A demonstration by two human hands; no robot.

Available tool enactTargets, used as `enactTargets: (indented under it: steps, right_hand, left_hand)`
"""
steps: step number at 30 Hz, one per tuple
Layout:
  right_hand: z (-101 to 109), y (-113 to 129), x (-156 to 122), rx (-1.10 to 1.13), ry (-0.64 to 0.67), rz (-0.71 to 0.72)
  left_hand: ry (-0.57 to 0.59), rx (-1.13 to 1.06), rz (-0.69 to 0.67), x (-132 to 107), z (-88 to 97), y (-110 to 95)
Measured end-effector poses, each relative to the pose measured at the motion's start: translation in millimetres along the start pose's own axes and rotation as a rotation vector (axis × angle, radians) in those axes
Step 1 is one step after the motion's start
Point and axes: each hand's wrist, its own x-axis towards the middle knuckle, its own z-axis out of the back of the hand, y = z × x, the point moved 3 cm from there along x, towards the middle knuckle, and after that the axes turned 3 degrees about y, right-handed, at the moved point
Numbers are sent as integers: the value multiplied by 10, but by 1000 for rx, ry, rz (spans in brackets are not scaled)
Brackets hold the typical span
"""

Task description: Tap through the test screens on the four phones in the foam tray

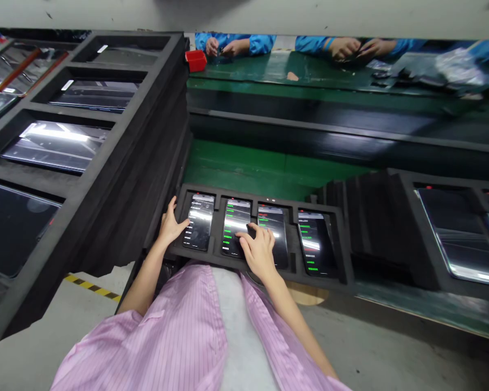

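A black foam tray lies in front of me, with several lit smartphones in its slots. My left hand is at the tray's left end, fingers up along the edge, thumb stretched out to the leftmost phone, whose list is in white text. Over the middle of the tray, my right hand has its fingers spread, with a fingertip at the screen of the second phone. That hand partly covers the third phone. The rightmost phone shows green, white and red lines of text.
A tall stack of foam trays with dark-screened phones rises at left. More stacked trays stand at right. Beyond the green bench, co-workers' hands in blue sleeves work near a red bin and clear plastic bags.
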Motion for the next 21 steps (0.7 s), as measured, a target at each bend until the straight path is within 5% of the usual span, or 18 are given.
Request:
enactTargets:
  steps: [7, 21]
  right_hand:
    - [-29, -53, -12, -35, -88, -45]
    - [29, 9, -26, -10, -38, 15]
  left_hand:
    - [-100, -87, 22, 80, -30, 77]
    - [39, 84, 7, -41, -6, -82]
